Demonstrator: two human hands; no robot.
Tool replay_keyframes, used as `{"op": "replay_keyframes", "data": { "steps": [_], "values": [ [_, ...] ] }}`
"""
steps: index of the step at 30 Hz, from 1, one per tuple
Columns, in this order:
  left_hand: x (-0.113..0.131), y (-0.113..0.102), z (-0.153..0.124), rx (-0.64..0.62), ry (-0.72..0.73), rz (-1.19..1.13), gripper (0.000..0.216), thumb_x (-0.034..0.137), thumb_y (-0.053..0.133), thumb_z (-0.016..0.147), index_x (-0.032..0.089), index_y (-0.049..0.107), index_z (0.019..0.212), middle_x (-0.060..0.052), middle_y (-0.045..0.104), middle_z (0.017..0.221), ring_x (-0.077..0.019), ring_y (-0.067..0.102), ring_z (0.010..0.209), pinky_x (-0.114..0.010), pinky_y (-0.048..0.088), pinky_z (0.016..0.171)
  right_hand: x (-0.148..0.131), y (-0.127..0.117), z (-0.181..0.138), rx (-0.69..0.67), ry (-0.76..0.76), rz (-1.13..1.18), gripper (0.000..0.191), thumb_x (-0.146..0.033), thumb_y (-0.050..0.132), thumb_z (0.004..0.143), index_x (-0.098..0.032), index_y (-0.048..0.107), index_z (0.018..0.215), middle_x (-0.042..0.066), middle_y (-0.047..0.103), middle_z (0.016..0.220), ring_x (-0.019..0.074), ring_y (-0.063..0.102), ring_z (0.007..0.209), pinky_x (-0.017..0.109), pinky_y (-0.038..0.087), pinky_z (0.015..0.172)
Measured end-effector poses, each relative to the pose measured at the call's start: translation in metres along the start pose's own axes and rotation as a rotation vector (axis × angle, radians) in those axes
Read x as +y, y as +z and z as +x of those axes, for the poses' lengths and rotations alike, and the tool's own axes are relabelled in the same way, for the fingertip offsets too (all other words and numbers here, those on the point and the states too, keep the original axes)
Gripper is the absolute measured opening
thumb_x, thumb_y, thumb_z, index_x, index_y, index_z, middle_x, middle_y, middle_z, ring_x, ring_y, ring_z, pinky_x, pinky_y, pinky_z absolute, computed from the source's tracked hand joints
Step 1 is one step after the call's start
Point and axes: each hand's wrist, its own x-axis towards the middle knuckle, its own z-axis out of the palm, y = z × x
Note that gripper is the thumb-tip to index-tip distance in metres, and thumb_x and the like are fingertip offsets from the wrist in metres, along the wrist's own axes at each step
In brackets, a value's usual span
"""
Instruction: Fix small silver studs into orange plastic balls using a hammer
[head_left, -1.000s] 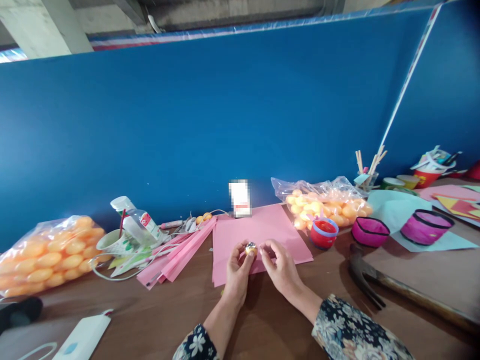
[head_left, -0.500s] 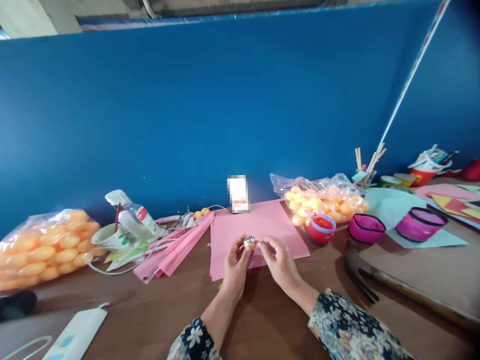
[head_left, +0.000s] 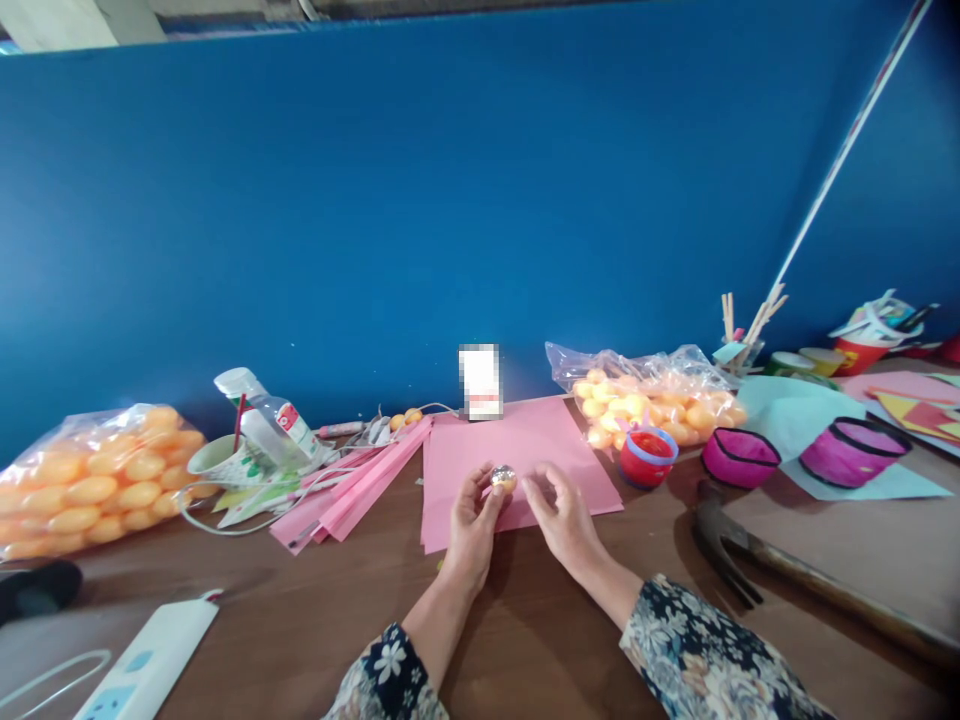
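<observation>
My left hand [head_left: 471, 525] pinches a small orange ball with a shiny patch [head_left: 502, 478] between thumb and fingertips, above a pink paper sheet [head_left: 517, 450] on the brown table. My right hand [head_left: 562, 512] sits just to the right of the ball, fingers curled toward each other, a small gap from it; whether it grips anything I cannot make out. Both forearms wear dark floral sleeves.
Bags of orange balls lie at left [head_left: 90, 490] and back right [head_left: 652, 395]. Pink strips [head_left: 352, 490], a bottle [head_left: 270, 425], a cup [head_left: 225, 462], a red cup [head_left: 648, 457], two magenta cups [head_left: 739, 456], a hammer [head_left: 780, 570] and a power strip [head_left: 142, 665] surround the work area.
The right hand's fingers have drawn slightly away from the ball; the left hand keeps holding it. The view has shifted a little.
</observation>
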Motion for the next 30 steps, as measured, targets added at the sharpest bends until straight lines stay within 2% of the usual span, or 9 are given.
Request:
{"op": "replay_keyframes", "data": {
  "steps": [9,16,22,26,30],
  "values": [
    [-0.001,0.0,0.001,-0.019,-0.004,-0.047,0.038,0.029,0.06,0.076,0.02,0.053,0.112,-0.008,0.057,0.115,-0.0187,0.056,0.103,-0.033,0.042,0.093,0.006,0.003,0.001,-0.049,0.036,0.045,0.017,-0.033,0.047,0.082,-0.019,0.058,0.081,0.004,0.064,0.076,0.0175,0.057,0.07,0.03,0.045,0.068],
    [0.002,0.002,0.002,-0.009,-0.045,-0.029,0.049,0.026,0.068,0.069,0.019,0.05,0.113,-0.01,0.058,0.114,-0.0209,0.057,0.103,-0.035,0.044,0.091,0.013,0.004,0.002,-0.109,0.124,0.18,0.019,-0.036,0.051,0.08,-0.019,0.059,0.08,0.002,0.063,0.077,0.016,0.057,0.069,0.027,0.046,0.065],
    [0.001,0.0,0.0,-0.015,-0.032,-0.009,0.047,0.029,0.066,0.071,0.02,0.051,0.114,-0.008,0.059,0.113,-0.0208,0.056,0.104,-0.035,0.043,0.093,0.009,0.006,0.002,-0.12,0.283,0.431,0.022,-0.041,0.056,0.076,-0.02,0.059,0.082,0.001,0.065,0.08,0.0157,0.058,0.069,0.028,0.046,0.066],
    [0.0,0.0,-0.001,-0.052,-0.028,-0.022,0.049,0.03,0.063,0.073,0.023,0.048,0.119,-0.008,0.058,0.116,-0.022,0.055,0.106,-0.036,0.045,0.091,0.006,0.007,0.002,-0.13,0.325,0.582,0.023,-0.042,0.058,0.075,-0.019,0.058,0.08,0.002,0.064,0.077,0.0162,0.058,0.071,0.028,0.046,0.067],
    [0.0,0.001,-0.001,-0.059,-0.006,-0.06,0.044,0.03,0.061,0.075,0.022,0.05,0.117,-0.009,0.057,0.116,-0.0222,0.054,0.107,-0.036,0.044,0.091,0.005,0.007,0.002,-0.141,0.344,0.625,0.025,-0.042,0.059,0.074,-0.018,0.058,0.079,0.002,0.064,0.076,0.0158,0.059,0.067,0.028,0.047,0.064]
  ]
}}
